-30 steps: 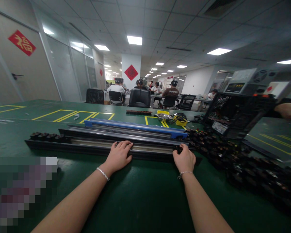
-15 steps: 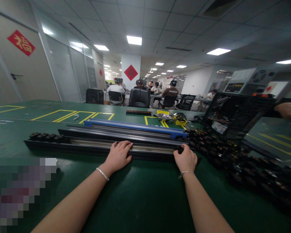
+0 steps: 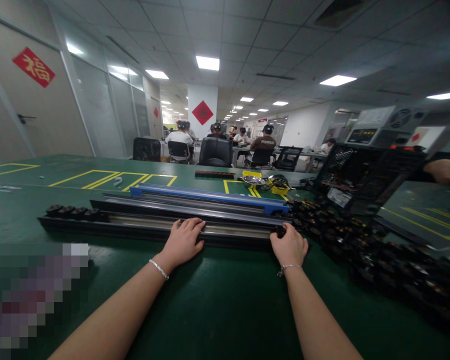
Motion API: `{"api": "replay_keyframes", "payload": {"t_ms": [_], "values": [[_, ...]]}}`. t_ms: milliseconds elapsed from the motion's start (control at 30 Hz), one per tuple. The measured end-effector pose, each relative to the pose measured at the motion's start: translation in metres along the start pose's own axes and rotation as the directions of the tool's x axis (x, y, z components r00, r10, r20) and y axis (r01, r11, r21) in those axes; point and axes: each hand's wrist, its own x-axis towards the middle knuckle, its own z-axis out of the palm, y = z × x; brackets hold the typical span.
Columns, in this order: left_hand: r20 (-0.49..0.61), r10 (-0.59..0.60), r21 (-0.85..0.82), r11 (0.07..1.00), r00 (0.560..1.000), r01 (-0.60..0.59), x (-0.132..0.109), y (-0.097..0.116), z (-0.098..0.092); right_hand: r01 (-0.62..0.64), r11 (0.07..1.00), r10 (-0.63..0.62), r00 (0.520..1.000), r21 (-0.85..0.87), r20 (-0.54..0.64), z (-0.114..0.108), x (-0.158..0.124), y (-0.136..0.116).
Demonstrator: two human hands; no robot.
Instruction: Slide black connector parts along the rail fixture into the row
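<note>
A long black rail (image 3: 240,232) with a metallic inner channel lies across the table. My left hand (image 3: 183,242) rests over its middle, fingers stretched and apart, thumb at the near wall. At the right end, my right hand (image 3: 290,242) is closed on a small black block (image 3: 280,231), partly hidden by the fingers. Several similar black blocks (image 3: 75,213) sit in a row at the rail's left end. Behind lie another black rail (image 3: 195,209) and a blue rail (image 3: 210,196).
A heap of small black parts (image 3: 390,260) spreads along the right. Beyond it stands an open black computer case (image 3: 363,175). A metal bowl (image 3: 253,180) and a dark strip (image 3: 214,174) lie farther back. A pixelated patch hides the lower left. Other people sit at distant tables.
My right hand has shifted very slightly to the right with the small black block. My left hand stays in place on the rail.
</note>
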Motion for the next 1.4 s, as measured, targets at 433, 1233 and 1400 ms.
{"api": "replay_keyframes", "payload": {"t_ms": [433, 1233, 1400], "values": [[0.006, 0.0, 0.012, 1.0, 1.0, 0.0, 0.0, 0.0, 0.0, -0.038, 0.999, 0.038, 0.999, -0.027, -0.016, -0.001, 0.003, 0.005], [0.009, -0.005, 0.01, 1.0, 1.0, 0.005, 0.0, 0.0, 0.0, -0.177, 0.983, 0.183, 0.976, -0.055, 0.117, -0.005, 0.013, 0.02], [0.015, -0.006, 0.0, 1.0, 1.0, 0.006, 0.001, 0.001, -0.001, -0.188, 0.98, 0.197, 0.97, -0.07, 0.144, -0.005, 0.016, 0.023]]}}
